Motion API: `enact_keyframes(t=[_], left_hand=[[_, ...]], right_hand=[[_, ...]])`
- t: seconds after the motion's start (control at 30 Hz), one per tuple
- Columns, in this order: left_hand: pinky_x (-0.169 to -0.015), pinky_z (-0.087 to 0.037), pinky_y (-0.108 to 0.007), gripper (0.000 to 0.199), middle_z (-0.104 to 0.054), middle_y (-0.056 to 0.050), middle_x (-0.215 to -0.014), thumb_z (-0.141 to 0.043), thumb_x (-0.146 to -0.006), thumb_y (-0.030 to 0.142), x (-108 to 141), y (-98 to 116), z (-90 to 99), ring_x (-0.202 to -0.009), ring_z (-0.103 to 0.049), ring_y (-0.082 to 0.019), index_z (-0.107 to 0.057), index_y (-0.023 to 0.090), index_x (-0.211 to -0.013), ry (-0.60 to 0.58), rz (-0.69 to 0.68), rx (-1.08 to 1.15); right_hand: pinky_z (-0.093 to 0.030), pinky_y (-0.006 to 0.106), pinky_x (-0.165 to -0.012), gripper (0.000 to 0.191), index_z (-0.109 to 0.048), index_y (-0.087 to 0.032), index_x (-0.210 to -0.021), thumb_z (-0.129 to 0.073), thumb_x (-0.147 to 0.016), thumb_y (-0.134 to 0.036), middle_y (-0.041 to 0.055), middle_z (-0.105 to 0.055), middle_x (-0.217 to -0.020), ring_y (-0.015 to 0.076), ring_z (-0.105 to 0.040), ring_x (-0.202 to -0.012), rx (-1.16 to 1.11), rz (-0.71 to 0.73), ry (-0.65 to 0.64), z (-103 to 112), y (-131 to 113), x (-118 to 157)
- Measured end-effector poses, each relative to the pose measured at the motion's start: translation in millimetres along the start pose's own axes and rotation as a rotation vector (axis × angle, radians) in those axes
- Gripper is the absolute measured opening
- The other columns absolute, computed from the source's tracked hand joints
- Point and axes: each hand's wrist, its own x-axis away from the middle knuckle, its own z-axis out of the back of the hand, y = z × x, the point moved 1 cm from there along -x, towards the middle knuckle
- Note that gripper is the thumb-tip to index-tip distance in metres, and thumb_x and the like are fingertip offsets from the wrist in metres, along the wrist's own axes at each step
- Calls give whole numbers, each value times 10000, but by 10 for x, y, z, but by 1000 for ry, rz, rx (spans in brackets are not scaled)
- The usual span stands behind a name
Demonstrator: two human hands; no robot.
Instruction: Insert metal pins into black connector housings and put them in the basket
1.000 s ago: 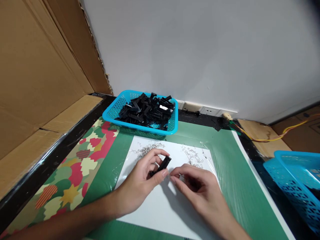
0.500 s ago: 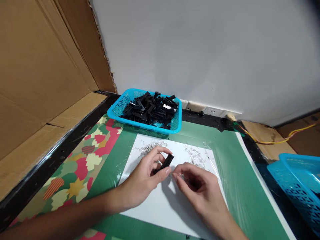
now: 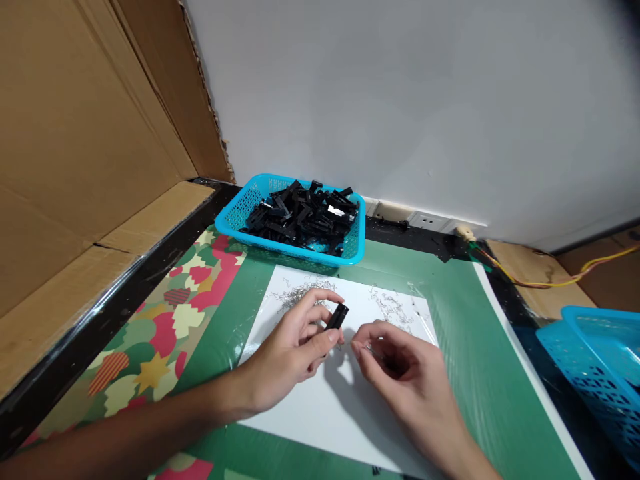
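Note:
A small black plastic piece (image 3: 337, 316), oblong and tilted, is gripped between the thumb and fingers of my left hand (image 3: 295, 343). Close by on the right, my right hand (image 3: 405, 370) is pinched around a thin metal wire piece (image 3: 369, 347), mostly hidden by the fingers. A gap separates the two hands. Both are above a white sheet (image 3: 310, 413), on which lie a left pile of small bent wire pieces (image 3: 300, 291) and a looser right pile of similar wire pieces (image 3: 387, 308).
A blue basket (image 3: 290, 252) full of black plastic pieces (image 3: 300, 217) stands at the back. Another blue basket (image 3: 595, 347) is at the right edge. Cardboard (image 3: 90, 133) walls the left side. Sockets (image 3: 427, 221) and a plug with yellow wires (image 3: 466, 233) line the wall.
My left hand has turned the black piece a little, so it stands more upright. My right hand has shifted slightly right, away from it, keeping its pinch.

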Motion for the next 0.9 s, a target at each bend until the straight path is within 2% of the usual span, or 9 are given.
enact_keyframes(t=[0.13,0.23,0.33,0.47,0.63,0.77,0.9], left_hand=[[-553,-318,-172,406,-584,-15,-1107,-696,-1019,369,6,22,-9,-730,-484,-81,-525,337,-1385,-25,-66,-27],[-693,-397,-215,438,-605,-20,-1104,-730,-996,330,10,48,-18,-876,-559,-128,-524,317,-1381,-46,-100,-24],[-810,-424,-267,446,-607,-23,-1084,-743,-979,304,11,66,-25,-952,-582,-162,-526,289,-1369,-44,-114,-20],[-799,-423,-276,477,-600,-18,-1060,-758,-962,312,4,56,-26,-925,-583,-167,-528,287,-1378,-31,-105,-24],[-804,-433,-278,477,-612,-20,-1062,-761,-956,299,-11,42,-13,-918,-587,-169,-550,281,-1383,-59,-135,-47],[-751,-421,-265,468,-603,-14,-1021,-767,-953,338,-15,36,2,-862,-574,-160,-559,278,-1368,-47,-132,-56],[-817,-444,-289,433,-602,-16,-1023,-760,-961,325,-8,34,-1,-913,-594,-174,-563,270,-1343,-24,-151,-93]], right_hand=[[-371,240,-527,193,-715,-199,-872,-680,-976,-358,-1,-628,-719,126,-458,-587,-23,-15,-19,-10,-15,-1],[-380,243,-542,196,-717,-197,-887,-683,-981,-366,13,-657,-753,132,-482,-613,-49,-22,-25,-23,-16,5],[-370,244,-534,203,-719,-192,-887,-686,-980,-369,14,-653,-751,131,-471,-606,-49,-21,-21,-29,-13,9],[-350,241,-513,210,-713,-191,-870,-688,-975,-371,-5,-608,-693,124,-434,-573,-43,-8,-1,-37,-8,4],[-401,248,-545,209,-712,-197,-893,-673,-986,-379,26,-683,-787,136,-506,-610,-52,-2,-4,-56,-18,-3],[-363,245,-514,193,-710,-206,-869,-667,-988,-352,2,-652,-730,127,-453,-575,3,38,0,-51,-41,-5],[-378,256,-519,190,-717,-213,-899,-645,-1003,-355,5,-668,-742,133,-465,-570,79,71,32,-36,-22,12]])
